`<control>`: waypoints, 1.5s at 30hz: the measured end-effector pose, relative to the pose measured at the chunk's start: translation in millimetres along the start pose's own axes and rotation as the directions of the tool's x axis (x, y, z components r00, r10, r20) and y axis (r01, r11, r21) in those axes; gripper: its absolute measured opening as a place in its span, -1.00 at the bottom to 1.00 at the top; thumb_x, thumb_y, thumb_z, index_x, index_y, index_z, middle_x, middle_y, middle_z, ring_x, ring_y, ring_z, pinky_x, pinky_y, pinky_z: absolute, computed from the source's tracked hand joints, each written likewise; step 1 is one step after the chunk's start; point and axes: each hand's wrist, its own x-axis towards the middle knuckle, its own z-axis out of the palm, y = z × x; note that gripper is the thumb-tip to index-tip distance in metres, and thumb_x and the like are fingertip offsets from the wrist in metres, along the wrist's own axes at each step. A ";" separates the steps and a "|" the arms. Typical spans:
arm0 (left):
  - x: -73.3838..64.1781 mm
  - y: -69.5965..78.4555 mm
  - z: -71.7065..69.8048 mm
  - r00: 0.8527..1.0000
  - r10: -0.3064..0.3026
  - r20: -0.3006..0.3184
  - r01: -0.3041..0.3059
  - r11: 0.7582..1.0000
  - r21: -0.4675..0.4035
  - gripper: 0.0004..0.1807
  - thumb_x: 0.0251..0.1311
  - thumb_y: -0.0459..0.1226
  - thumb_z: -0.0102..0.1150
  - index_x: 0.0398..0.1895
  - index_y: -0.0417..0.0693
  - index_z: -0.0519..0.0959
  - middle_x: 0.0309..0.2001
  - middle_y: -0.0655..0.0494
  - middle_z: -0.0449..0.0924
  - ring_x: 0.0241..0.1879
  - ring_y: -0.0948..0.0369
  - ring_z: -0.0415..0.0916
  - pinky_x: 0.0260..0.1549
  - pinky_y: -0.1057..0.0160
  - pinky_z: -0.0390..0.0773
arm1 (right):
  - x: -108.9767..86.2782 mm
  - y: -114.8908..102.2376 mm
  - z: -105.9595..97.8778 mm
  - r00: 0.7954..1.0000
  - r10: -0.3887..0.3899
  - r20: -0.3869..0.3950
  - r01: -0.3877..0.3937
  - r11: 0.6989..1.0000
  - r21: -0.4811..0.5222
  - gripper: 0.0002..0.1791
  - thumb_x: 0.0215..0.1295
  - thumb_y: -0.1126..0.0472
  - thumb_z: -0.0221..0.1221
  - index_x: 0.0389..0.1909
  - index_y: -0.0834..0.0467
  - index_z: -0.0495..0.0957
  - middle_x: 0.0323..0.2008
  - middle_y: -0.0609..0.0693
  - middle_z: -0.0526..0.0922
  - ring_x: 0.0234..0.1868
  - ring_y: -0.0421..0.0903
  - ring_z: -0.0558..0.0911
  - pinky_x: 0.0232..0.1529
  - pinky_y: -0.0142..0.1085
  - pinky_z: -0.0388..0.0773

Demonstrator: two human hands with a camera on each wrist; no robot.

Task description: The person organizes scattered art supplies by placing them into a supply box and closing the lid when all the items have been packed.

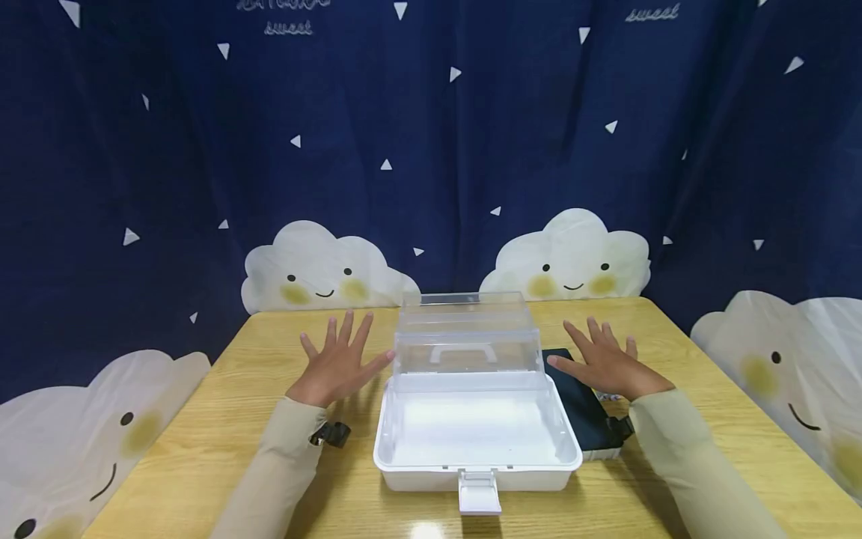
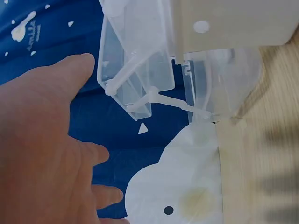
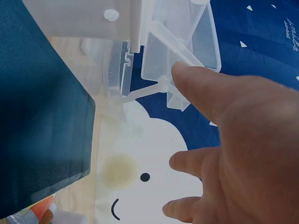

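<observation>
A white plastic storage box point(image 1: 474, 430) stands on the table, its clear lid point(image 1: 465, 352) with a handle raised at the back and its front latch point(image 1: 480, 494) hanging down. To the left of the box, my left hand point(image 1: 337, 367) is held above the table, fingers spread and straight, with nothing in it. My right hand point(image 1: 606, 363) hovers at the box's right, fingers also spread, over a dark flat-topped object point(image 1: 582, 412) with a pale base. Hinged arms point(image 2: 180, 102) and clear trays point(image 2: 135, 56) of the box show in the left wrist view.
The wooden table point(image 1: 269, 359) backs onto a navy curtain point(image 1: 431, 150) with white triangles and smiling clouds. Small colourful items point(image 3: 42, 212) lie beyond the dark object at the right. Each wrist carries a small black camera point(image 1: 331, 433).
</observation>
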 end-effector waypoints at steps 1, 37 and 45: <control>-0.5 -0.6 0.4 1.000 0.010 -0.009 -0.010 1.000 -0.006 -0.02 0.19 0.42 -0.35 0.55 0.11 -0.18 0.53 -0.15 -0.35 0.45 -0.26 -0.43 0.07 -0.54 -0.52 | 0.4 0.6 0.5 1.000 -0.002 -0.003 0.002 1.000 0.000 0.05 0.22 -0.44 -0.06 0.49 0.20 -0.07 0.43 0.50 -0.29 0.38 0.50 -0.33 0.15 0.44 -0.53; -21.2 -7.8 35.1 0.933 0.359 -0.029 -0.345 0.869 -0.354 -0.16 0.24 0.27 -0.05 0.51 0.48 -0.15 0.52 0.48 -0.42 0.13 0.00 0.49 0.00 -0.12 0.46 | 5.6 7.8 12.9 1.000 -0.024 -0.002 0.024 1.000 0.007 0.04 0.21 -0.44 -0.04 0.48 0.21 0.01 0.42 0.51 -0.21 0.39 0.51 -0.24 0.16 0.46 -0.42; -22.7 -8.2 43.7 0.911 0.412 -0.026 -0.398 0.861 -0.317 -0.16 0.16 0.27 0.06 0.49 0.45 0.01 0.54 0.32 -0.40 0.29 -0.03 0.30 0.06 -0.14 0.42 | 5.0 10.4 12.9 1.000 -0.026 0.014 0.026 1.000 0.017 0.03 0.22 -0.43 -0.04 0.48 0.21 0.01 0.42 0.51 -0.21 0.39 0.51 -0.24 0.16 0.46 -0.42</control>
